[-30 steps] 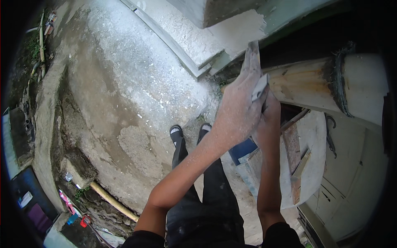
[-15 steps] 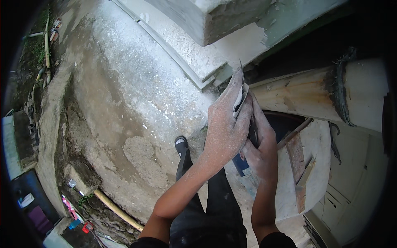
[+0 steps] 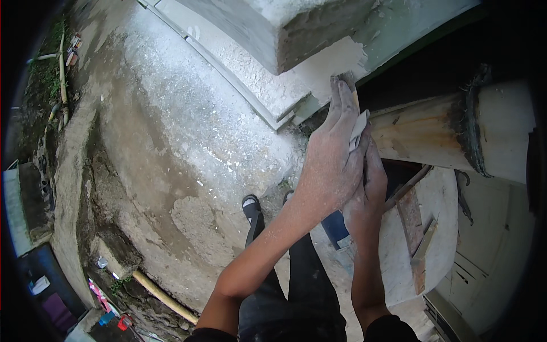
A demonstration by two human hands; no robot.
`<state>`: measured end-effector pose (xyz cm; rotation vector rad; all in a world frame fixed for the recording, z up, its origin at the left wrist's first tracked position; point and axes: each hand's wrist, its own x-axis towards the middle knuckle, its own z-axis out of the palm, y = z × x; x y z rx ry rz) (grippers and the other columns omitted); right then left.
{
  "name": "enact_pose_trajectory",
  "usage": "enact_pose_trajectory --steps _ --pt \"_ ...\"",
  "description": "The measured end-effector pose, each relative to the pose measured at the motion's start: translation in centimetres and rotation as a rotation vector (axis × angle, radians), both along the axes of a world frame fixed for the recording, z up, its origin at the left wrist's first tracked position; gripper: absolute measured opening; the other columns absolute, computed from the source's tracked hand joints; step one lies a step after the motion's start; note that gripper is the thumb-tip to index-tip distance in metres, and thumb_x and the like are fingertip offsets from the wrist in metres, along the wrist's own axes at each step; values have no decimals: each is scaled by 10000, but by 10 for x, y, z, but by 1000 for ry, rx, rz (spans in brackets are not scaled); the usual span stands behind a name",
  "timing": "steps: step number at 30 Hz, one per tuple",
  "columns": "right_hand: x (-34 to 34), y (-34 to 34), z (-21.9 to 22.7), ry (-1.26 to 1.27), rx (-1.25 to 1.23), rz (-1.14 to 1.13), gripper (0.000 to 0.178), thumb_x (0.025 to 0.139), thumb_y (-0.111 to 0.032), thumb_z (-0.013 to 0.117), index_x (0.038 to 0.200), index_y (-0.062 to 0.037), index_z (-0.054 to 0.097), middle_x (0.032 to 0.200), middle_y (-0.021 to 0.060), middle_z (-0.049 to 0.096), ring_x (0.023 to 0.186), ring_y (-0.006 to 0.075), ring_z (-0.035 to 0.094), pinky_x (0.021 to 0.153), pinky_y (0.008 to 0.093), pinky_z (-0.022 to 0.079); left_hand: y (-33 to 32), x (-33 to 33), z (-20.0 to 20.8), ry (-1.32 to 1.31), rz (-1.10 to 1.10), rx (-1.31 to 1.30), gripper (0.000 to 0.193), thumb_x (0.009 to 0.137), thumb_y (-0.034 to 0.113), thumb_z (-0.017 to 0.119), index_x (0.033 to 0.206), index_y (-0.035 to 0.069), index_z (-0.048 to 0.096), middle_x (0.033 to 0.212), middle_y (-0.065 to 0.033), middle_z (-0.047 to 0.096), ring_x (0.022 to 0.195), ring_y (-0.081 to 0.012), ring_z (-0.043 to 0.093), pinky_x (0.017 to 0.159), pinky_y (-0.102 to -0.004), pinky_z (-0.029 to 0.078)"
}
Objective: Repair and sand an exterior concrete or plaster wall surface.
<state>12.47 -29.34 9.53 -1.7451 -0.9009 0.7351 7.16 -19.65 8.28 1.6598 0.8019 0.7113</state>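
Both my hands, coated in pale dust, are together on a flat scraper [image 3: 346,76] with a dark blade edge. The blade's end lies against the flaking white wall surface [image 3: 333,61] below a jutting grey block. My left hand [image 3: 333,157] presses its stretched fingers along the tool, thumb side against the other hand. Closed round the lower end, my right hand [image 3: 367,196] hides the handle. A folded whitish piece [image 3: 358,130] sticks out between the hands; what it is I cannot make out.
To the right runs a thick, stained white pipe [image 3: 419,128] with a dark binding. Below it a pale round tabletop [image 3: 444,251] bears wooden strips [image 3: 421,256]. White dust and chips cover the concrete ground [image 3: 211,131]. A grey block [image 3: 285,40] overhangs above.
Both hands have shifted slightly right and turned the scraper, so its blade now shows broadside against the wall. My left fingers have straightened upward along it.
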Motion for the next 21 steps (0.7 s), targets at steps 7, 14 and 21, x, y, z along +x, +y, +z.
enact_pose_trajectory --steps 7,14,21 --pt "3 -17 -22 -85 58 -43 485 990 -85 465 1449 55 398 1292 278 593 1225 292 586 1003 357 432 -37 -6 -15 38 127 373 607 977 41 478 1525 -32 228 1243 -338 545 1089 -455 604 943 -469 472" --pt "5 -6 -12 -182 -4 76 463 1009 -103 459 1439 62 412 1313 264 590 1226 289 586 1009 362 436 -33 -14 -7 -62 88 170 599 974 39 526 1511 -35 271 1411 -301 438 1252 -435 503 978 -427 464" --pt "11 -8 4 -94 2 -14 456 1003 -41 434 1449 52 415 1385 228 550 1265 265 557 1040 356 425 -23 -4 8 -124 -13 -10 604 944 13 541 1498 -36 305 1478 -307 389 1353 -447 413 1050 -447 433"
